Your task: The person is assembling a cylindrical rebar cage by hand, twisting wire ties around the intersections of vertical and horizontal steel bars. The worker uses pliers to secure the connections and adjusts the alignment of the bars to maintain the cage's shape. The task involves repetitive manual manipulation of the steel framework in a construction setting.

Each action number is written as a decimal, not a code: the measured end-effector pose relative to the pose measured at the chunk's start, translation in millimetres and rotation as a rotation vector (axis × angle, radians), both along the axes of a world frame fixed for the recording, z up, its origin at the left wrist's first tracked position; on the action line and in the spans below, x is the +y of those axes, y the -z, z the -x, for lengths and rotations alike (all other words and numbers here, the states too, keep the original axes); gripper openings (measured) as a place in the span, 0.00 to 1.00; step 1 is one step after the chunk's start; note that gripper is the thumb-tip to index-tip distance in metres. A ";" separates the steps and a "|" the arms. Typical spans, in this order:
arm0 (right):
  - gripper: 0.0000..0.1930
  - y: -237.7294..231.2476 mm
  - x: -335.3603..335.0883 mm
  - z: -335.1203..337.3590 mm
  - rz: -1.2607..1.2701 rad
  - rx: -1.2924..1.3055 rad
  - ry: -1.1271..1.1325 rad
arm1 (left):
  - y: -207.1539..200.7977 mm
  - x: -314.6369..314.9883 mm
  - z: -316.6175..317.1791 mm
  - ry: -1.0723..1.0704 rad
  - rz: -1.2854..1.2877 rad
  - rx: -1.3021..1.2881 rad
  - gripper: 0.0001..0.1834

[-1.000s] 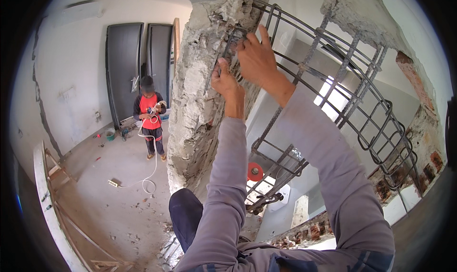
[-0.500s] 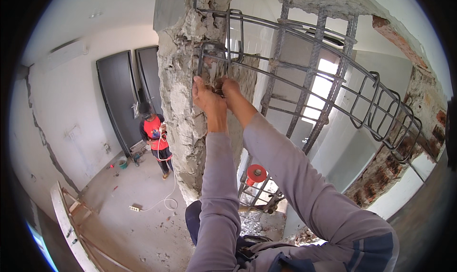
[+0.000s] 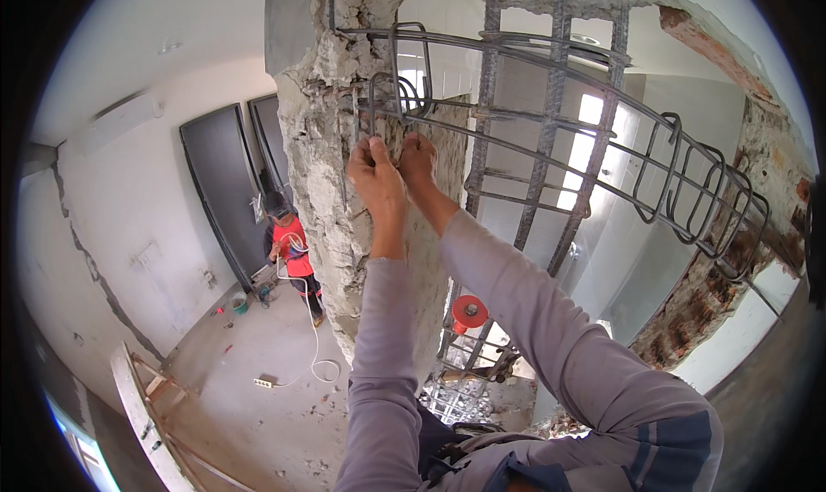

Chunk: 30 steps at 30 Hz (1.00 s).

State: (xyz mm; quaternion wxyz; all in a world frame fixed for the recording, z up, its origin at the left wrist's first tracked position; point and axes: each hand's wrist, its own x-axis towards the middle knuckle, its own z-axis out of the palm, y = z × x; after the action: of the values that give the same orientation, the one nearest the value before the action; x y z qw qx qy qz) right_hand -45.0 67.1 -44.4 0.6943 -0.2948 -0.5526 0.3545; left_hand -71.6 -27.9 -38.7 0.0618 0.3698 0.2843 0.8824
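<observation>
My left hand (image 3: 377, 178) is raised against the rough concrete column (image 3: 323, 191), its fingers pinched round the lower end of a bent steel stirrup (image 3: 372, 105). Close beside it, my right hand (image 3: 419, 159) is closed just under the lower long bar of the rebar cage (image 3: 516, 152). What its fingers hold is hidden. The cage runs from the column across to the right, crossing several thick upright bars (image 3: 542, 156). A second rectangular stirrup (image 3: 411, 70) hangs on the long bars above my right hand.
A co-worker (image 3: 292, 247) in a red shirt stands on the floor below left, handling a white cable (image 3: 316, 341) with a power strip (image 3: 264, 383). Below my right arm is a red round-topped cap (image 3: 470, 311). Several more stirrups (image 3: 688, 182) hang at the right; a wooden trestle (image 3: 142, 414) stands lower left.
The view has shifted slightly. The two stirrups at the column have moved relative to the bars, and my right hand has come away from the rectangular one's leg. My left hand stays at its stirrup.
</observation>
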 end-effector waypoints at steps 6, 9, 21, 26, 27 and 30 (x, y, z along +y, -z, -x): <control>0.15 -9.1 16.1 -8.8 0.031 -0.002 -0.053 | -39.4 -17.5 17.7 -0.578 0.312 0.515 0.21; 0.16 -25.7 -4.2 -4.8 0.160 0.037 -0.208 | -68.5 -23.8 23.1 -0.799 0.490 0.656 0.23; 0.16 38.5 -167.7 -127.5 -0.226 -0.538 -0.625 | -77.0 -2.0 50.0 -0.223 0.524 0.682 0.25; 0.14 20.3 -231.3 -241.6 -0.394 -0.810 -0.716 | -81.0 -1.7 47.4 0.094 0.285 0.430 0.15; 0.14 16.3 -240.6 -266.5 -0.443 -0.836 -0.720 | -84.0 -6.3 40.0 0.058 0.256 0.405 0.16; 0.10 2.0 -262.6 -328.9 -0.608 -0.834 -0.807 | -79.8 3.8 53.4 -0.336 0.160 0.630 0.21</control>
State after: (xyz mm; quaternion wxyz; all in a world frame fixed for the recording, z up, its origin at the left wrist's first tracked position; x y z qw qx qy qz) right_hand 283.9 -195.5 -46.3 0.2866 0.0325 -0.9183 0.2712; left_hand -125.0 -24.1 41.1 -0.1460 0.5657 0.4146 0.6977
